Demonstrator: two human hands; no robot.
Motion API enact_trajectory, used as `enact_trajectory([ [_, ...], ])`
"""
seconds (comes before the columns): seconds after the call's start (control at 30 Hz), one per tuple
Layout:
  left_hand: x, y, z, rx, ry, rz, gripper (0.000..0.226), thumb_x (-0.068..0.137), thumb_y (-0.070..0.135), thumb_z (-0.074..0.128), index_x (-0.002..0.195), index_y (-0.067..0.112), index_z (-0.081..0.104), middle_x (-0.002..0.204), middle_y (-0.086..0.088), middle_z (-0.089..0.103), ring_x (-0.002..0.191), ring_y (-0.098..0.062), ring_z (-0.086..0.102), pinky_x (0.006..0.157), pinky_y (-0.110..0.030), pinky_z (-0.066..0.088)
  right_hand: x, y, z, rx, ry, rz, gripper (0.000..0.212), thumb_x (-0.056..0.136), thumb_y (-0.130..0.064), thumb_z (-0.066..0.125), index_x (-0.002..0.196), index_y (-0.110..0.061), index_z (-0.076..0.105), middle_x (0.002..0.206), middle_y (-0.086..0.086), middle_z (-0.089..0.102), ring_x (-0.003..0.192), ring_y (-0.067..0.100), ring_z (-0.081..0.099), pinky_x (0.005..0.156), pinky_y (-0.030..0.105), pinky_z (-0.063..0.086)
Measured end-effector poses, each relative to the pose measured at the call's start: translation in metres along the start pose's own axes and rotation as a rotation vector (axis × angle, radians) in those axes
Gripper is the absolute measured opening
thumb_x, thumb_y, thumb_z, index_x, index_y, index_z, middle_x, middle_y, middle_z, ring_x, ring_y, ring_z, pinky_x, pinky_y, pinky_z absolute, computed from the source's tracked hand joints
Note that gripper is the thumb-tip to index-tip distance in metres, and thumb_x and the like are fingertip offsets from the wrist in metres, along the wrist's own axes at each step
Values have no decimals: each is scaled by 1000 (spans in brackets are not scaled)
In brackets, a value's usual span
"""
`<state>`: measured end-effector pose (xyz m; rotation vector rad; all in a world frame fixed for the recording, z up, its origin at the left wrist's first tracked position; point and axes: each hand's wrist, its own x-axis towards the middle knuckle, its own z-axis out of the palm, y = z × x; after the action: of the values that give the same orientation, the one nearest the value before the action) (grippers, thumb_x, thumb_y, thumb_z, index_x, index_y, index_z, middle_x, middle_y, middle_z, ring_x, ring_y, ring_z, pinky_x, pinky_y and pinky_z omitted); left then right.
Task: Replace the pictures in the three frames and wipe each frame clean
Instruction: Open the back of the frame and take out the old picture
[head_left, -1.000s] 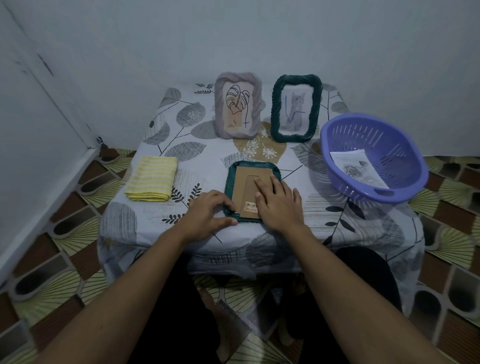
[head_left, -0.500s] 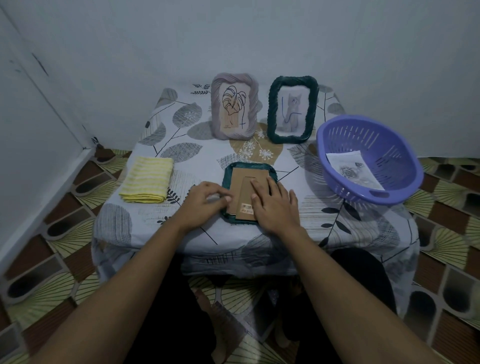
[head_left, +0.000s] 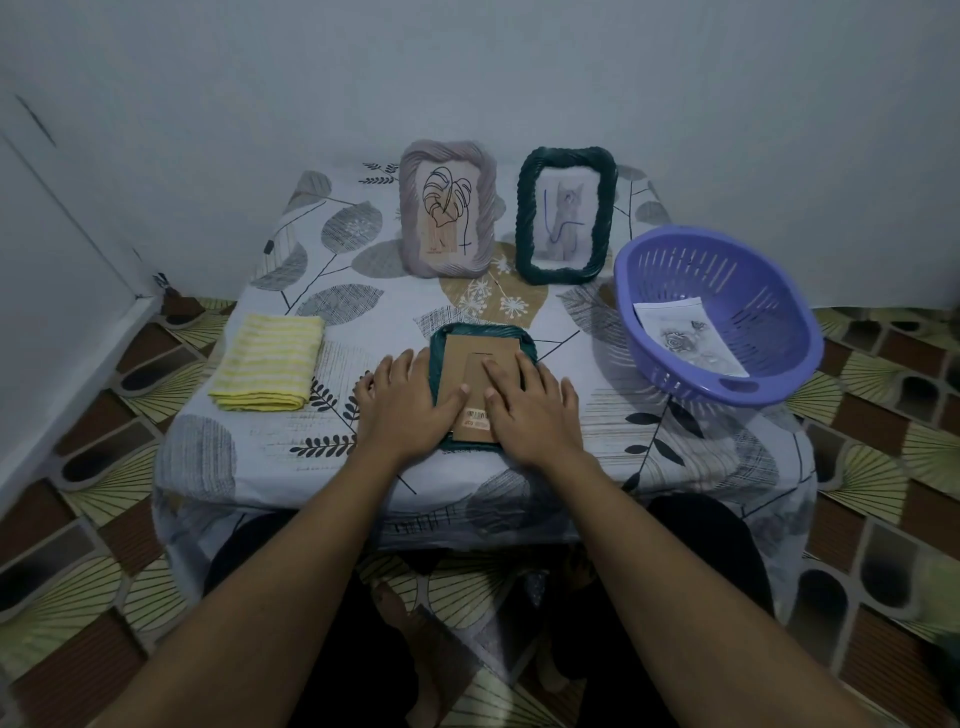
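Fingers (head_left: 497, 375) straight and slightly spread, my left hand (head_left: 402, 402) and right hand (head_left: 535, 408) press flat on the face-down green frame (head_left: 479, 329) near the bench (head_left: 597, 415) edge, with a yellow cloth (head_left: 267, 361) left of it, a purple basket (head_left: 727, 280) right of it, and a grey frame (head_left: 448, 156) and a dark green frame (head_left: 524, 218) upright beyond it.

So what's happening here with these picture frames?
A person presses both hands flat on a teal frame lying face down: left hand at its left edge, right hand on its cardboard back. A lilac frame and a dark green frame stand upright behind. A folded yellow cloth lies untouched on the left; a printed picture lies in the purple basket.
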<state>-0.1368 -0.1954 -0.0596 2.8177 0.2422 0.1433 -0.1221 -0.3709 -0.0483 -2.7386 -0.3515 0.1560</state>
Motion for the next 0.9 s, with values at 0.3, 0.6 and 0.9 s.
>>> enact_trajectory([
  [0.3,0,0,2,28,43,13,76,91,73,28,150,24,29,158,-6,32,145,-29,24,113,-54,18,5,18,-23,269,-149,-42,58,104,-43,41,157,-42,17,168,2,5,154,21,6,122,46,1],
  [0.6,0,-1,3,46,41,13,80,90,75,24,151,22,28,158,-6,32,146,-30,24,114,-55,20,-32,34,-31,-13,-37,15,75,91,-65,51,151,-23,36,161,-1,32,148,22,25,117,44,20],
  [0.9,-1,-1,2,36,44,13,79,91,74,25,150,23,29,158,-6,32,146,-29,24,113,-54,20,-38,27,-28,35,10,67,52,90,-58,53,130,-25,47,138,0,50,130,24,40,105,41,29],
])
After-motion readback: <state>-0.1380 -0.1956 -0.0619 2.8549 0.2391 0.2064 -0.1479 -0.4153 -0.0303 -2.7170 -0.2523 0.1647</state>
